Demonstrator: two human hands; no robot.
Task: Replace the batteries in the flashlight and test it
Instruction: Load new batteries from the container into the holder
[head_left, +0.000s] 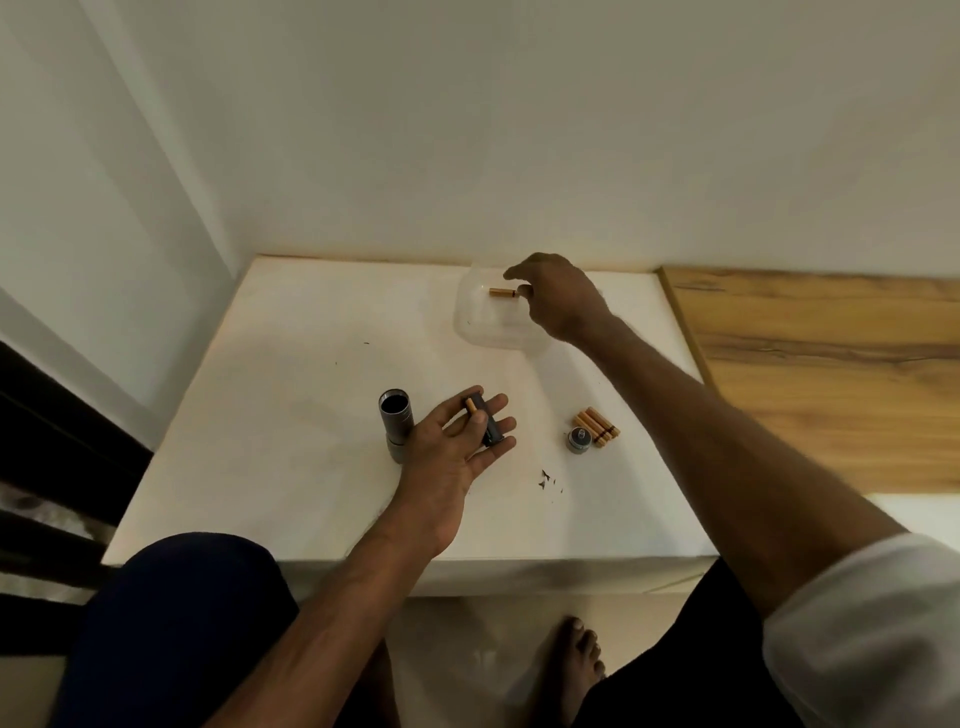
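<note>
No legible text anywhere. The loose batteries (597, 427) right of centre on the tabletop (311, 389) show gold wrap with dark bands, print too small to read. Same for the single battery (502, 292) at upper centre. The flashlight (396, 422) and the dark battery holder (491, 428) at centre show no resolvable markings.

- Plain off-white walls (467, 130) meet in a corner at the far left, behind the table.
- The white table (291, 415) sits pushed into that corner.
- A wood-grain surface (831, 353) adjoins the table's right edge.
- Dark frame bars (47, 441) stand at the left.
- The pale floor (483, 649) shows below the table's front edge.
- The light is dim and warm.
</note>
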